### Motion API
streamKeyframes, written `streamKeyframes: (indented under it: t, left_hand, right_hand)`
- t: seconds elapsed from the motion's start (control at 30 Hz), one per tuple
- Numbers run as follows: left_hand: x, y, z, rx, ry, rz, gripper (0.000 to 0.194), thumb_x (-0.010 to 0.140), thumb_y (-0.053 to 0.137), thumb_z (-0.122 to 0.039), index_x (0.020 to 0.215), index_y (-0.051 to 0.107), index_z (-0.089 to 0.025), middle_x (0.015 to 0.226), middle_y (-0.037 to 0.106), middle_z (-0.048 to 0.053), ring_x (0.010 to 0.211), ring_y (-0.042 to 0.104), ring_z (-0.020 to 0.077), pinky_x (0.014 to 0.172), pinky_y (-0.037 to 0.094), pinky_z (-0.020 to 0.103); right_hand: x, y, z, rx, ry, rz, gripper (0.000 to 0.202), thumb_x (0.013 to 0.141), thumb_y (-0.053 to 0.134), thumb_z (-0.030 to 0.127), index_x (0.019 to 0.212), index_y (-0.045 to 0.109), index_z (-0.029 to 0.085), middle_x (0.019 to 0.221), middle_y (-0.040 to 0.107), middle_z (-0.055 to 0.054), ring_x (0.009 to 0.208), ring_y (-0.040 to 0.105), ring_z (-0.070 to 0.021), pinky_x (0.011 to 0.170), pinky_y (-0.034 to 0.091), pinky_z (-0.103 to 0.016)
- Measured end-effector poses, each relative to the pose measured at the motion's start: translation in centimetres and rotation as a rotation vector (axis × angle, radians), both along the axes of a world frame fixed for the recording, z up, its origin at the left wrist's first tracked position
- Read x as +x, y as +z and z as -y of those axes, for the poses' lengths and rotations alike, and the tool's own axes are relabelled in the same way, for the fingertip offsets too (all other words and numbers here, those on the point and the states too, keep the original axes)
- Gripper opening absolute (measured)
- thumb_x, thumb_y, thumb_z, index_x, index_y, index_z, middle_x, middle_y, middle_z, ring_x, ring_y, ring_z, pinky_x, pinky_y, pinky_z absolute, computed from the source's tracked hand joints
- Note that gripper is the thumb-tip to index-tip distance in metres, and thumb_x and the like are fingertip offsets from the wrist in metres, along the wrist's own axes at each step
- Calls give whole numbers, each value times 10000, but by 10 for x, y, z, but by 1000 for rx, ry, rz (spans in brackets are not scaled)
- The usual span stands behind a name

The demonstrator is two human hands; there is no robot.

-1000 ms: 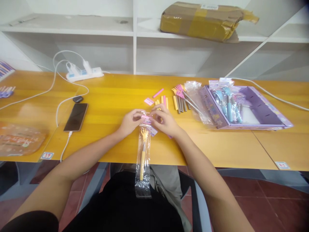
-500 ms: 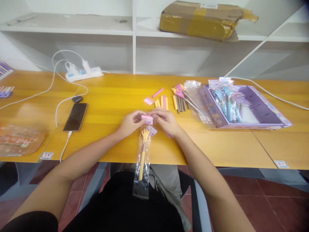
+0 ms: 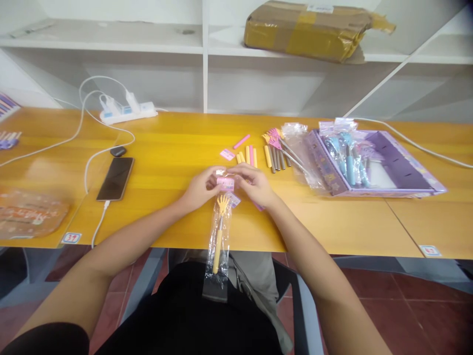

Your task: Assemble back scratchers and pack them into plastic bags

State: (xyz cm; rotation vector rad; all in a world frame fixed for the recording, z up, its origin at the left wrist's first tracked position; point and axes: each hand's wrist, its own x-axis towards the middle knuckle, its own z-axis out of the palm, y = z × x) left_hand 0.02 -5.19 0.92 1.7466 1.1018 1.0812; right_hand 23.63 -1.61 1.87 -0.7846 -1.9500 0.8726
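Note:
My left hand (image 3: 199, 189) and my right hand (image 3: 254, 185) pinch the top of a clear plastic bag (image 3: 217, 249) from both sides, over the front part of the yellow table (image 3: 166, 162). A pink card header (image 3: 225, 183) sits at the bag's top between my fingertips. Inside the bag hangs a small yellow hand-shaped back scratcher (image 3: 220, 231), head up, with the bag's lower end dangling below the table edge over my lap. A second pink label (image 3: 234, 199) lies just under my right hand.
Loose pink and yellow handles (image 3: 251, 155) and unbagged scratchers (image 3: 277, 148) lie behind my hands. A purple box (image 3: 391, 167) with bagged blue scratchers (image 3: 347, 155) stands at the right. A phone (image 3: 116, 178) on a cable, a power strip (image 3: 127, 112) and a packet (image 3: 31, 214) are at the left.
My hands have drawn slightly closer together on the bag's top, folding the pink header. The bag swings a little beneath them.

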Motion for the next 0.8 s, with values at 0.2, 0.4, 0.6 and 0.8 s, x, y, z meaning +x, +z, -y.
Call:
streamKeyframes:
  t: [0.2,0.4,0.6,0.8]
  left_hand:
    - [-2,-20,-11,-212,-3,203,524,863,824,-227,1355,649,-179,992,781,47,929,755,184,914,593,354]
    - [-5,-23,-18,-238,-30,225,313,866,856,-277,1128,728,-164,1115,810,102,1001,763,200,975,592,401]
    - [-2,-18,-12,-238,-58,241,372,841,871,-263,1167,725,-158,1098,793,93,980,749,182,973,589,381]
    - [0,-10,-8,-247,-103,273,461,781,938,-328,1146,710,-162,1087,786,91,965,743,181,931,591,352]
  right_hand:
    - [1,6,1,41,10,21,231,1069,627,371,1153,814,265,1128,775,-87,983,714,-243,798,580,-400]
    - [0,3,4,-48,50,-49,154,1063,612,330,1139,719,250,1022,793,-59,849,725,-208,717,550,-351]
    - [-3,-4,2,-31,-24,31,130,1039,667,327,1137,663,242,908,716,-4,616,572,-133,618,463,-298]
    - [-4,-9,-2,161,-64,143,165,1019,728,338,1162,750,257,835,542,1,719,526,-179,676,463,-315]
